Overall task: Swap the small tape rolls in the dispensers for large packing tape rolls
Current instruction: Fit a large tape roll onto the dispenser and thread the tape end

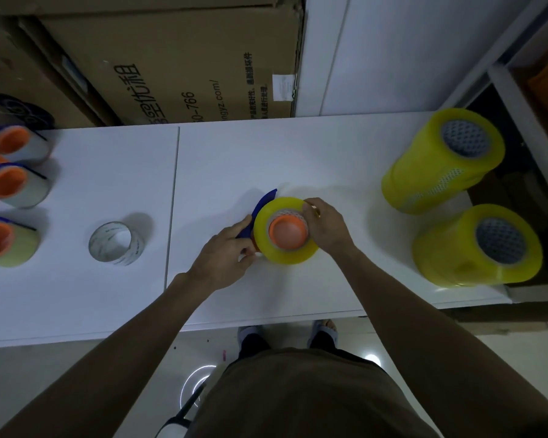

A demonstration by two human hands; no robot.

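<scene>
A large yellow packing tape roll point(285, 253) sits around the orange hub point(288, 231) of a blue dispenser point(261, 206) in the middle of the white table point(266, 153). My left hand point(225, 260) grips the dispenser's blue body at the left of the roll. My right hand point(325, 227) holds the roll's right rim. A small clear tape roll point(116, 243) lies loose to the left. Two stacks of large yellow rolls stand at the right, one point(440, 162) behind the other point(475, 248).
Three more blue-and-orange dispensers with small rolls stand along the table's left edge, at the back point(16, 145), the middle point(13, 184) and the front point(7, 241). Cardboard boxes point(171, 64) lean behind the table. The table's right end drops off beyond the yellow stacks.
</scene>
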